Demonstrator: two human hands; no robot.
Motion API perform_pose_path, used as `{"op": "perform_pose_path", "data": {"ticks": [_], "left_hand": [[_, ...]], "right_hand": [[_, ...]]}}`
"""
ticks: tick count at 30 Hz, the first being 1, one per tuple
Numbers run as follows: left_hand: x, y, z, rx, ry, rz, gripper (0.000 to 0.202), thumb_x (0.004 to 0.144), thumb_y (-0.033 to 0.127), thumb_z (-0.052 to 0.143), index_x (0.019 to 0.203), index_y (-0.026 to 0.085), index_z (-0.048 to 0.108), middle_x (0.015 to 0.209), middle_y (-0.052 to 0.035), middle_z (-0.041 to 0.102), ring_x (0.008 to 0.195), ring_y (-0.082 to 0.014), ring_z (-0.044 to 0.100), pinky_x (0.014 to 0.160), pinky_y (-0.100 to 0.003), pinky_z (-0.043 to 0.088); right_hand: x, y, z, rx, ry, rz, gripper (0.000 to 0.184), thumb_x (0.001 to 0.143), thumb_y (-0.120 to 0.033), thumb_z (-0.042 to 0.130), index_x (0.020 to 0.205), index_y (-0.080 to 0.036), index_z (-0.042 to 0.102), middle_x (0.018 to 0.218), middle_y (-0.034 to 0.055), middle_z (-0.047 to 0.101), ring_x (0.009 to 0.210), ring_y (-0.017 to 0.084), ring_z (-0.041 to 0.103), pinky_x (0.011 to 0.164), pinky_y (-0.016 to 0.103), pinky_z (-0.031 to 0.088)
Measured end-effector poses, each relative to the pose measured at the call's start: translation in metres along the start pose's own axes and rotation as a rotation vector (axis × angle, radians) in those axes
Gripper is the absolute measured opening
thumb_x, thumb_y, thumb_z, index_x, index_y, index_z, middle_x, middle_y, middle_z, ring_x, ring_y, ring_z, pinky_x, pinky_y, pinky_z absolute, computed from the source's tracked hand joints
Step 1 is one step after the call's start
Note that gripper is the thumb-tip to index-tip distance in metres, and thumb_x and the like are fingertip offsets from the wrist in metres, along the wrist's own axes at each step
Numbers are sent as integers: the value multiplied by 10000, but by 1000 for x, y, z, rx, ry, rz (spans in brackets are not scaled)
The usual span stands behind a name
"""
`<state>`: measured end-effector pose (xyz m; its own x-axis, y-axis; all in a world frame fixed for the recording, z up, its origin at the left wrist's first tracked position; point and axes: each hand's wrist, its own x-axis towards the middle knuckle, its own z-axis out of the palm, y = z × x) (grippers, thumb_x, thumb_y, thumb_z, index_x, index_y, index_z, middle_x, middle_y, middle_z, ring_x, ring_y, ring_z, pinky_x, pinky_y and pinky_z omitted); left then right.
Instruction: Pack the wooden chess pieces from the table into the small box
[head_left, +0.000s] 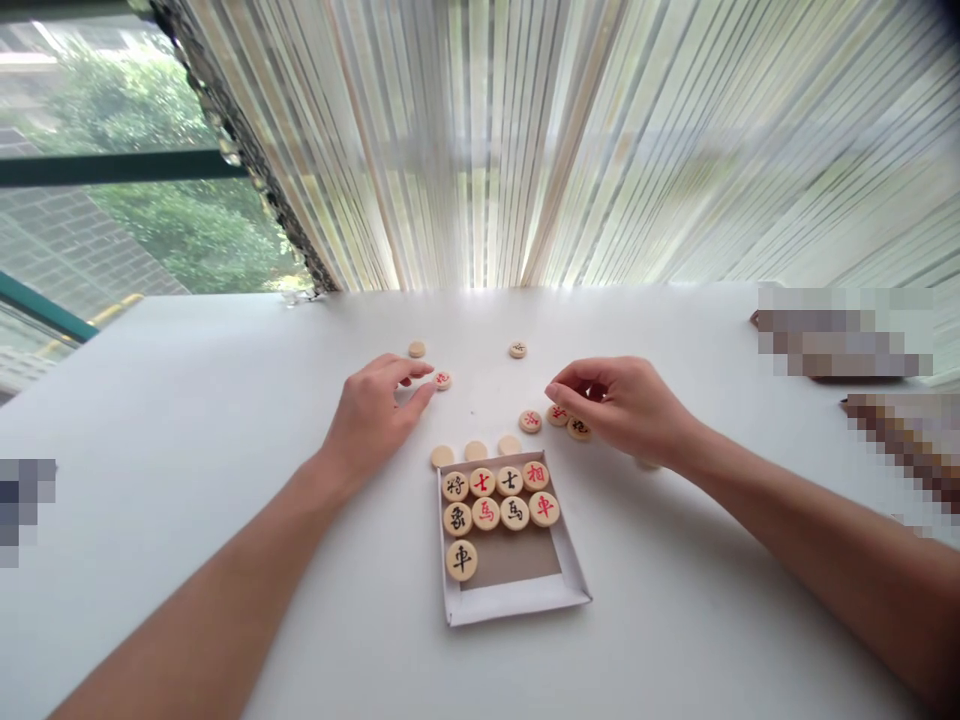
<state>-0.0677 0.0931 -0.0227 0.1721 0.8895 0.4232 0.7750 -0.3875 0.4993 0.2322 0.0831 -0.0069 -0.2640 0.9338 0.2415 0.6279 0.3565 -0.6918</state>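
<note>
My left hand point(381, 405) has its thumb and fingers apart, with the tips right beside a red-marked xiangqi piece point(442, 380) on the table. The thumb tip seems to touch its edge. My right hand point(622, 405) is curled in a pinch above a red-marked piece point(557, 413) and a black-marked piece point(578, 428); whatever is between its fingertips, if anything, is hidden. Below both hands lies a shallow white box point(517, 597). Inside are two full rows of round wooden pieces, red and black, plus a black-marked piece point(461, 560) starting the third row.
Three blank-faced pieces point(475, 452) lie along the box's far edge. Farther off are a blank one point(417, 349) and a black-marked one point(517, 350). Another red-marked piece point(530, 421) lies near the right hand. The white table point(187, 480) ends at a string curtain point(480, 150).
</note>
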Motion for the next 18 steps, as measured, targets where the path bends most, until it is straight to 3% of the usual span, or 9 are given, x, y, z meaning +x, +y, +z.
{"op": "perform_pose_path", "data": {"ticks": [4,7,12,18], "left_hand": [[3,-2,9,47,-63,40,328,974,366,639,1199,171,777,1183,-131,751,1106,-301,711,983,-427,579],[4,-1,15,77,-84,62,305,964,326,631,1175,157,775,1199,-145,726,1169,-338,667,1084,-500,520],[4,1,17,80,-107,82,248,1011,309,567,1048,149,752,1143,-147,720,1128,-338,651,1069,-525,502],[-3,15,6,67,-110,165,208,1044,303,551,1113,170,696,1176,-126,733,1182,-330,619,1063,-508,508]], "right_hand": [[-1,-1,2,23,-2,16,245,928,-342,661,781,-182,775,646,32,736,509,146,563,511,296,416],[-2,-1,4,34,-15,38,256,932,-355,659,793,-177,778,655,33,736,516,143,563,515,292,419],[-2,-3,5,22,-14,31,280,930,-381,657,788,-173,781,633,31,704,540,148,539,513,291,406],[-5,-11,4,60,-1,-2,276,929,-377,666,783,-172,778,638,31,699,544,144,529,514,287,386]]}}
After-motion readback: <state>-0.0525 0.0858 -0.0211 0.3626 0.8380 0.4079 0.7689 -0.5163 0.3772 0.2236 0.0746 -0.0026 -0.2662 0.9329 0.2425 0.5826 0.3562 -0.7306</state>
